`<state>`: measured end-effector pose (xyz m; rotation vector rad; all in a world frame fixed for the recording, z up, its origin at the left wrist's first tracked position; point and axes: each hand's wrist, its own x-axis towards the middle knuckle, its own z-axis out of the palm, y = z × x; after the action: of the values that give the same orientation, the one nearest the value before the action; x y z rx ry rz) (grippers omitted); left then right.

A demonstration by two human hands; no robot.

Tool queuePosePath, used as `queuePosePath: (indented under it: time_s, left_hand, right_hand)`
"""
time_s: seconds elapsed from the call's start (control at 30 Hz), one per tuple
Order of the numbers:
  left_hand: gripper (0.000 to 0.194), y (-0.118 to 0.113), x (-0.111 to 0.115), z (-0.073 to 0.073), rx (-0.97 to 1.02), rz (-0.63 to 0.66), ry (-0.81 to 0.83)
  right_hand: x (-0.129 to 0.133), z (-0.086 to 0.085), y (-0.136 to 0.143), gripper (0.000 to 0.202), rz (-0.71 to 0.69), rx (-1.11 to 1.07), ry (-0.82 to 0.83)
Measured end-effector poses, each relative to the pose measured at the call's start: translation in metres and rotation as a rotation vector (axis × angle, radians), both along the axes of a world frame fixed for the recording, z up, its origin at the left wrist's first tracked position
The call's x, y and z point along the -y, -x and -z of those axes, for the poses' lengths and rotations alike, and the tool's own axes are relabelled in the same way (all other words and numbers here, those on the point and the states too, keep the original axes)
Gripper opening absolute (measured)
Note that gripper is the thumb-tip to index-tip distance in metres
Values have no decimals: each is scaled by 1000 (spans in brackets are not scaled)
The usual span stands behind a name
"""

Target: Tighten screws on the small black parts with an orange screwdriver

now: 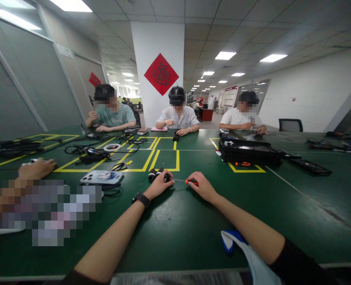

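Observation:
My left hand point(160, 185), with a black watch point(141, 199) on its wrist, is closed on a small black part point(166, 177) over the green table point(175, 233). My right hand point(203, 186) grips the orange and black handle of a screwdriver point(192, 182). Its thin metal shaft points left and reaches the fingers of my left hand; the tip is hidden or too small to make out. Just behind my left hand lie dark round parts with light rings point(153, 174).
A phone point(101, 177) and black cables point(89, 152) lie to the left, near another person's hand point(37, 168). Black trays point(249, 150) with an orange-handled tool point(242, 164) stand at the right. Three people sit across the table. A blue and white cloth point(246, 249) hangs by my right forearm.

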<state>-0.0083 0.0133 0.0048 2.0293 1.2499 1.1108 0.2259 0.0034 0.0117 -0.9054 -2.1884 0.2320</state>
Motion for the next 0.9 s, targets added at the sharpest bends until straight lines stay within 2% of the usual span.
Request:
queuePosePath:
  time_s: [0.2, 0.4, 0.63, 0.9]
  left_hand:
    - [24, 0, -1, 1, -12, 13, -7]
    - [24, 1, -1, 1, -7, 24, 3]
    - [24, 0, -1, 1, 4, 8, 10]
    - [24, 0, 0, 0, 8, 0, 7]
  right_hand:
    - [2, -1, 4, 12, -5, -9, -31]
    - [5, -4, 3, 12, -44, -37, 10]
    - [6, -4, 3, 21, 40, -57, 117]
    - [1, 1, 3, 32, -30, -128, 109]
